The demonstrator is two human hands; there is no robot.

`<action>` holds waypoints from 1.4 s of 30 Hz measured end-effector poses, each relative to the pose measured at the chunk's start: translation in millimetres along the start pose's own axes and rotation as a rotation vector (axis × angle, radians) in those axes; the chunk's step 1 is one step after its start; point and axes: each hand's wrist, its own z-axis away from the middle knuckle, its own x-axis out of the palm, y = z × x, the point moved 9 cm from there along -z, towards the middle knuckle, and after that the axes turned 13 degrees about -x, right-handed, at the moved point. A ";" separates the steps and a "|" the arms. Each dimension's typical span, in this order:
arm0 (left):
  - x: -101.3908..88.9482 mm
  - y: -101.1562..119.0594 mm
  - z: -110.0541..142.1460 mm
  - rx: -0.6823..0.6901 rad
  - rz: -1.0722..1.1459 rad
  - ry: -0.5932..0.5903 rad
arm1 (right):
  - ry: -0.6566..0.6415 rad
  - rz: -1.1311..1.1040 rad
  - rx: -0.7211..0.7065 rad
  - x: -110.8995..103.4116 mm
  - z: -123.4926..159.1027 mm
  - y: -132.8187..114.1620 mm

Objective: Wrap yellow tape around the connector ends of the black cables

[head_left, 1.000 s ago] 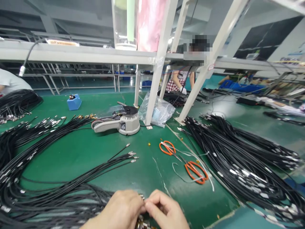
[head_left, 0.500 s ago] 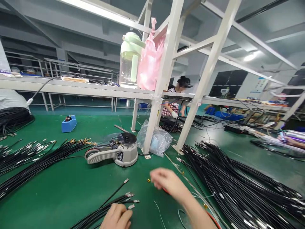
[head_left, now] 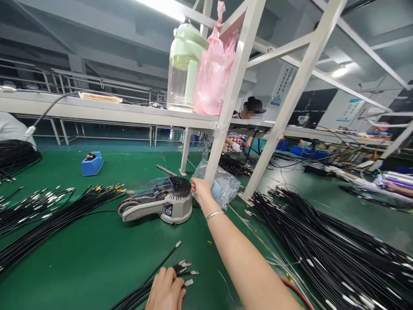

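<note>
My left hand (head_left: 166, 290) is at the bottom, its fingers curled over a bundle of black cables (head_left: 137, 297) with small metal-tipped ends. One cable (head_left: 163, 257) lies a little apart from that bundle. Stretched forward, my right hand (head_left: 200, 188), with a silver bracelet on the wrist, pinches the left edge of a crumpled clear plastic bag (head_left: 226, 187) by the white shelf post. Just left of those fingertips stands a grey tape dispenser (head_left: 176, 206) with a round black top.
More black cables lie in heaps at right (head_left: 309, 232) and left (head_left: 61, 219). A blue tape holder (head_left: 92, 164) stands further back. On the shelf are a green-lidded jug (head_left: 182, 73) and a pink bag (head_left: 214, 73). A co-worker (head_left: 238, 140) works beyond the posts.
My right hand has moved forward from the bare tabletop to the plastic bag beside the post. My left hand stays on the cables. The view has shifted slightly.
</note>
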 end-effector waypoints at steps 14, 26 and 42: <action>-62.7 11.6 -14.2 -0.249 0.407 -0.272 | -0.084 -0.421 0.082 -99.5 291.9 21.8; -134.7 20.1 37.1 -0.255 0.617 0.011 | -0.098 -0.448 -0.138 -41.2 361.8 84.8; -136.6 23.6 47.6 -0.178 0.637 0.019 | -0.058 -0.221 -0.116 -47.9 369.7 96.4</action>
